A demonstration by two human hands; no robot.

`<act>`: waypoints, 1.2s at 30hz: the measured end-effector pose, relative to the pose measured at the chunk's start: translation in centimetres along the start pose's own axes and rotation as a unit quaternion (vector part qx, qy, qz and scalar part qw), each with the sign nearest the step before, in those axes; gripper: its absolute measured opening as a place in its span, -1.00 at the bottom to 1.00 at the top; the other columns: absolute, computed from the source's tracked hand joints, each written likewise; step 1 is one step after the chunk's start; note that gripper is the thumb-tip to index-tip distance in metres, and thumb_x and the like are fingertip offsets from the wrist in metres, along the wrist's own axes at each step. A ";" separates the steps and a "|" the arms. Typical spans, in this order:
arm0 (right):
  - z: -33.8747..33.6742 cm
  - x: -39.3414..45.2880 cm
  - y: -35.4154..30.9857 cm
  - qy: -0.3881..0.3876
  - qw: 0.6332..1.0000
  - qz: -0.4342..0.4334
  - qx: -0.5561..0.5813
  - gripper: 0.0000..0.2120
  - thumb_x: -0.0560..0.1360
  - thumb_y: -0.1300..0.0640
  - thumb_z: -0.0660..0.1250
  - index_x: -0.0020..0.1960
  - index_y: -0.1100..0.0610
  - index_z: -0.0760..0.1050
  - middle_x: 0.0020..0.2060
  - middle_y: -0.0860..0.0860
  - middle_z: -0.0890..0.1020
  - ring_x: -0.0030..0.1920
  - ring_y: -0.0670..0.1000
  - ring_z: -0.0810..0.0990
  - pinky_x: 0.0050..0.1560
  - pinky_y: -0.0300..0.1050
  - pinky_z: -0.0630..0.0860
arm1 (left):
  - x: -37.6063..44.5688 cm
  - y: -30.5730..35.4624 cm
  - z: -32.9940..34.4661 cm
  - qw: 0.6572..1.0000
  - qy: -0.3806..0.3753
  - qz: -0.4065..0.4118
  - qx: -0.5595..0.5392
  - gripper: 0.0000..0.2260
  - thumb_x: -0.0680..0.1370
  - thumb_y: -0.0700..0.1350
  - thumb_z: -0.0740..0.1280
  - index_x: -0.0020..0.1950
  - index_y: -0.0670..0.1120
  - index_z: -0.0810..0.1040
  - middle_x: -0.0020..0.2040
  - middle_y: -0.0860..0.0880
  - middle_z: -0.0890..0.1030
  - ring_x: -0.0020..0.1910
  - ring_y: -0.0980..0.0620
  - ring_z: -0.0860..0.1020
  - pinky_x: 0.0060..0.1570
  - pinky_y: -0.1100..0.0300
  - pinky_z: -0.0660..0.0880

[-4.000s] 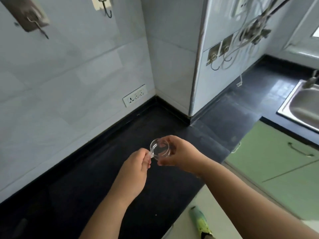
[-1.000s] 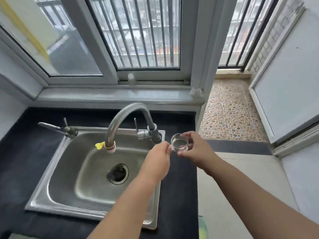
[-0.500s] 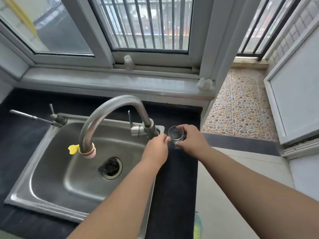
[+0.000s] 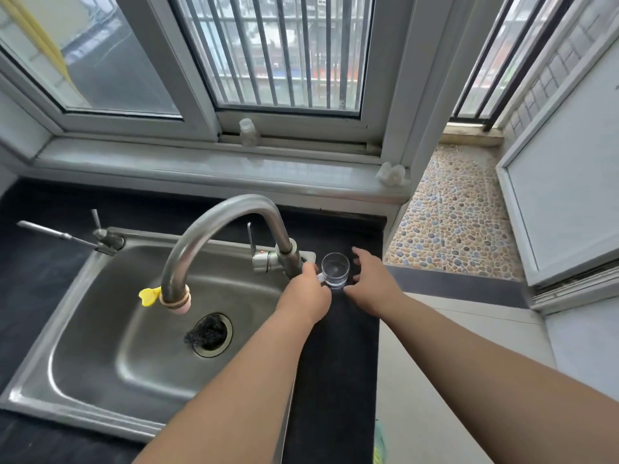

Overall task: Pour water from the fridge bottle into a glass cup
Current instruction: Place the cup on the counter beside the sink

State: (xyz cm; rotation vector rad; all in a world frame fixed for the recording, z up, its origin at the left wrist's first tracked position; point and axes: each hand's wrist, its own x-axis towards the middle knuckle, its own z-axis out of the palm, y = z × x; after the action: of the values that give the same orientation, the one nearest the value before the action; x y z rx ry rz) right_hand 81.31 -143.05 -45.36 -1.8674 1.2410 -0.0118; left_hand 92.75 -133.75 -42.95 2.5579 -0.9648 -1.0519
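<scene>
Clear glass cup upright on the black countertop, mouth up, long axis vertical, small handle turned toward the left hand. Left hand's fingers curled at that handle, pinching it. Right hand just beside the cup's other side, fingers spread and relaxed, apparently off the glass. Immediately left, the steel faucet base and the stainless sink; beyond, the windowsill.

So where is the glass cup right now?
In the head view the glass cup stands on the black counter right of the sink, between both hands, by the tap's base.
</scene>
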 end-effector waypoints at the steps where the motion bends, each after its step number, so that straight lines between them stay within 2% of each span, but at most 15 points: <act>1: -0.1 -0.6 -0.1 0.000 1.000 0.002 -0.005 -0.05 0.41 0.20 0.57 0.65 -0.04 0.13 0.57 0.07 0.34 0.44 0.15 0.49 0.37 0.15 0.55 | -0.3 0.0 -0.3 1.000 -0.010 -0.004 0.006 -0.63 0.65 -0.13 0.21 0.46 -0.09 0.30 0.30 -0.18 0.60 0.25 -0.21 0.57 0.14 0.01 0.51; 4: -1.1 -3.0 -0.9 0.017 0.999 0.015 -0.023 -0.19 0.47 0.17 0.49 0.62 -0.03 0.18 0.55 0.04 0.35 0.44 0.14 0.49 0.38 0.12 0.53 | -1.8 -0.1 -1.3 0.999 -0.029 -0.005 0.027 -0.56 0.65 -0.13 0.21 0.52 -0.10 0.24 0.39 -0.19 0.55 0.34 -0.21 0.54 0.23 0.01 0.49; 9: -4.5 -9.8 -4.0 0.024 0.998 -0.026 -0.051 -0.34 0.56 -0.04 0.42 0.60 -0.03 0.28 0.53 -0.03 0.43 0.49 0.06 0.45 0.42 0.02 0.44 | -7.6 -1.4 -3.4 0.998 -0.036 0.024 0.054 -0.56 0.62 0.06 0.25 0.49 0.01 0.37 0.39 -0.03 0.53 0.34 -0.09 0.53 0.29 -0.03 0.51; 12: -6.7 -14.0 -5.7 0.037 0.995 -0.073 -0.060 -0.44 0.60 -0.14 0.36 0.55 -0.06 0.35 0.47 -0.07 0.50 0.44 0.01 0.49 0.35 -0.07 0.43 | -13.1 -2.5 -4.9 0.998 0.015 0.046 0.039 -0.64 0.64 0.14 0.24 0.41 0.09 0.46 0.33 0.04 0.55 0.31 -0.05 0.54 0.28 -0.07 0.51; 15: -8.4 -17.0 -8.0 0.016 0.986 -0.144 -0.087 -0.51 0.60 -0.19 0.34 0.49 -0.10 0.43 0.36 -0.09 0.59 0.35 0.01 0.55 0.21 -0.10 0.45 | -19.2 -3.8 -6.8 0.995 0.087 0.021 0.038 -0.64 0.68 0.19 0.18 0.42 0.12 0.47 0.40 0.09 0.50 0.40 -0.03 0.46 0.34 -0.05 0.44; 17: -8.9 -18.5 -9.9 -0.016 0.974 -0.197 -0.113 -0.48 0.58 -0.19 0.37 0.50 -0.14 0.40 0.34 -0.11 0.59 0.33 -0.01 0.56 0.22 -0.06 0.48 | -23.0 -5.0 -8.1 0.991 0.135 -0.012 0.016 -0.61 0.68 0.23 0.14 0.44 0.13 0.47 0.40 0.13 0.50 0.42 0.00 0.44 0.37 -0.06 0.42; 19: -8.7 -19.9 -12.1 -0.047 0.954 -0.260 -0.141 -0.45 0.57 -0.20 0.37 0.52 -0.16 0.37 0.39 -0.12 0.56 0.37 -0.02 0.53 0.32 -0.03 0.48 | -27.1 -6.1 -9.1 0.978 0.199 -0.046 -0.037 -0.59 0.67 0.25 0.12 0.43 0.13 0.49 0.38 0.15 0.51 0.40 0.02 0.46 0.38 -0.08 0.42; 23: -6.2 -24.3 -17.0 -0.093 0.899 -0.381 -0.192 -0.43 0.60 -0.25 0.29 0.56 -0.13 0.33 0.48 -0.10 0.48 0.47 0.02 0.44 0.44 0.08 0.41 | -36.1 -8.5 -9.6 0.942 0.306 -0.134 -0.036 -0.58 0.68 0.25 0.06 0.46 0.17 0.45 0.46 0.20 0.46 0.42 0.06 0.41 0.40 -0.06 0.35; 26: -2.7 -29.0 -20.0 -0.127 0.842 -0.468 -0.236 -0.45 0.63 -0.26 0.22 0.57 -0.12 0.32 0.51 -0.12 0.44 0.51 0.02 0.38 0.47 0.03 0.33 | -43.6 -11.2 -8.8 0.912 0.344 -0.222 -0.030 -0.56 0.69 0.24 0.02 0.52 0.20 0.39 0.55 0.20 0.38 0.52 0.05 0.34 0.44 -0.06 0.34; 32: 6.6 -40.2 -25.0 -0.198 0.700 -0.627 -0.280 -0.50 0.68 -0.20 0.09 0.57 -0.08 0.34 0.57 -0.14 0.38 0.60 -0.02 0.26 0.58 0.03 0.18 | -58.7 -18.5 -4.1 0.816 0.391 -0.423 -0.039 -0.50 0.68 0.25 0.00 0.57 0.16 0.35 0.61 0.14 0.32 0.57 0.03 0.29 0.39 -0.06 0.39; 36: 14.1 -49.9 -27.3 -0.247 0.598 -0.695 -0.313 -0.46 0.68 -0.24 0.03 0.61 -0.10 0.24 0.62 -0.14 0.27 0.65 0.00 0.14 0.61 0.05 0.09 | -68.0 -23.8 0.6 0.746 0.393 -0.531 -0.079 -0.50 0.69 0.24 -0.03 0.61 0.17 0.29 0.65 0.08 0.25 0.61 -0.02 0.22 0.44 -0.14 0.34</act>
State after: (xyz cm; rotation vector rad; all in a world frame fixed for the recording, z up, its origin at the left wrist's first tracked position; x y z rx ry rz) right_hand 82.66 -92.97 -14.94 -2.6867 -0.9479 0.1036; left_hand 67.95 -71.75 -15.89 2.8428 0.8546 -0.0225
